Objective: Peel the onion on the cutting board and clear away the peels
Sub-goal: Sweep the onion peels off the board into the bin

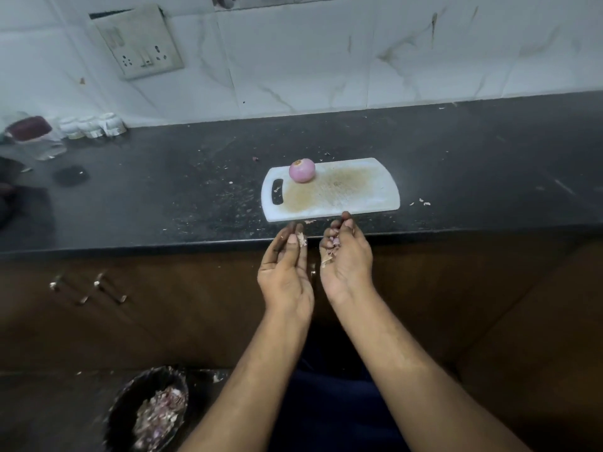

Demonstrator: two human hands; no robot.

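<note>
A peeled pink onion (301, 170) sits on the far left part of the white cutting board (362, 194), which lies on the dark counter. Both hands hover at the counter's front edge, just below the board. My right hand (346, 259) is cupped with its fingers curled round a small heap of onion peels (332, 247). My left hand (287, 269) is held beside it, fingers nearly straight, with a bit of peel (302, 239) stuck at the fingertips.
A black bin (146, 409) with peels in it stands on the floor at lower left. Small peel bits (424, 202) lie on the counter (163, 197) right of the board. Jars (91, 125) stand far left by the tiled wall. Cabinet handles (104, 288) lie below the counter.
</note>
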